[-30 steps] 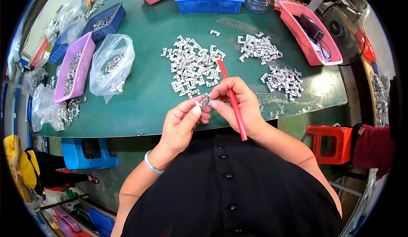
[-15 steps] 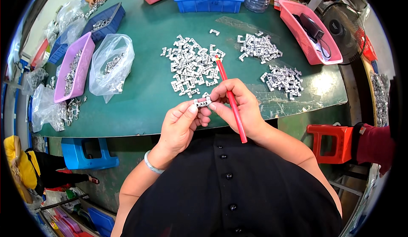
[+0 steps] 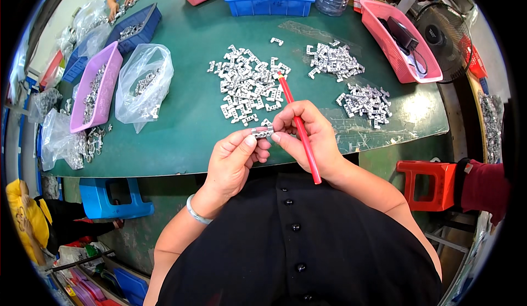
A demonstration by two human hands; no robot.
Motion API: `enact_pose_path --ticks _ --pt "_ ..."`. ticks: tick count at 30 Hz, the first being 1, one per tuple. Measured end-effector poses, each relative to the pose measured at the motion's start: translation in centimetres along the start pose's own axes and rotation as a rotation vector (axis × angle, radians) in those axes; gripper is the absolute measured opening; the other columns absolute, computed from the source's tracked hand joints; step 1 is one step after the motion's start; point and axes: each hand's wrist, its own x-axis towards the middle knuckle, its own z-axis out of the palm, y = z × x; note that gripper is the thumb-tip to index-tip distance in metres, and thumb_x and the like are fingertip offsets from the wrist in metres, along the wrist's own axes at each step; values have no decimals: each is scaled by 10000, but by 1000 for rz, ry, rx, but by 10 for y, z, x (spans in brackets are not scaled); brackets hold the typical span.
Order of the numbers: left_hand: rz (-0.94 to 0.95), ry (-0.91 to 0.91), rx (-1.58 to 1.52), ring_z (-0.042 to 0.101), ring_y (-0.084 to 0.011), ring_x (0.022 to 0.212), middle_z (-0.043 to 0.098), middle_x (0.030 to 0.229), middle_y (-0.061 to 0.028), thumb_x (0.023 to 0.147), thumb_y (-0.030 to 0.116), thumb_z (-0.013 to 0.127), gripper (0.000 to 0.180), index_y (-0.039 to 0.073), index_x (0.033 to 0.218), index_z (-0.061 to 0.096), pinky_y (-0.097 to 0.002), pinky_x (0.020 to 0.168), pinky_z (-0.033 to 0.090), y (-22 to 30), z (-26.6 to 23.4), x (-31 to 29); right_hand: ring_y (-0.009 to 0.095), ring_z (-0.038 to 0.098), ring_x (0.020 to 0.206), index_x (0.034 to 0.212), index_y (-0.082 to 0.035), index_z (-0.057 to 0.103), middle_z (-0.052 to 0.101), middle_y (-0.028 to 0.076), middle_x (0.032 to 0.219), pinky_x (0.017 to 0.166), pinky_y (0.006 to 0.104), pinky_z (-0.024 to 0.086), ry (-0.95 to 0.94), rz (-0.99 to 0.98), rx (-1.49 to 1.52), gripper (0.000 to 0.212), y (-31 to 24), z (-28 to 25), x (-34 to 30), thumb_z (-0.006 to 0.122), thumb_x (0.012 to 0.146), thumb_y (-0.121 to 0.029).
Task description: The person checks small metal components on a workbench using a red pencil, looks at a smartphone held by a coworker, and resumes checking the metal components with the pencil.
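Above the near side of the flat green table (image 3: 186, 149), the left hand (image 3: 231, 160) and right hand (image 3: 323, 142) pinch opposite ends of a small silver bracket-shaped metal piece (image 3: 262, 133). Better to hold it lightly, face visible, with the slim red pencil (image 3: 308, 151) in the right hand pointing away.

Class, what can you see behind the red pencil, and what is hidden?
Behind the upper end of the red pencil, small metal pieces lie heaped on the green table. Whatever lies directly beneath its shaft and the right hand is covered.
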Motion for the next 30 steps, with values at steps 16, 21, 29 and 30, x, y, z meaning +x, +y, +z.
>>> enact_pose_path --ticks 16,21,29,30 --pt "236 -15 403 544 -112 749 554 865 -64 905 80 450 245 -22 1102 553 -238 696 449 -3 -1 3 201 572 667 923 -39 513 551 83 754 588 283 467 -78 -509 -375 265 -6 3 3 596 715 103" --pt "214 -27 398 530 -109 738 550 858 -61 908 89 447 249 -21 1104 552 -241 695 444 -2 1 3 203 566 655 920 -38 515 555 85 747 572 291 465 -103 -529 -413 265 -5 2 3 594 712 107" --pt "560 40 808 541 -127 722 574 839 -76 865 23 498 197 -45 1036 568 -231 654 450 4 5 0 203 577 697 919 -29 511 555 93 812 626 278 469 -56 -433 -409 269 -1 -5 2 598 705 110" --pt "561 41 808 541 -127 722 574 839 -76 865 23 498 197 -45 1036 568 -231 654 450 5 6 0 194 580 713 915 -26 509 555 90 826 645 271 469 -51 -385 -379 264 0 -5 2 597 707 110"
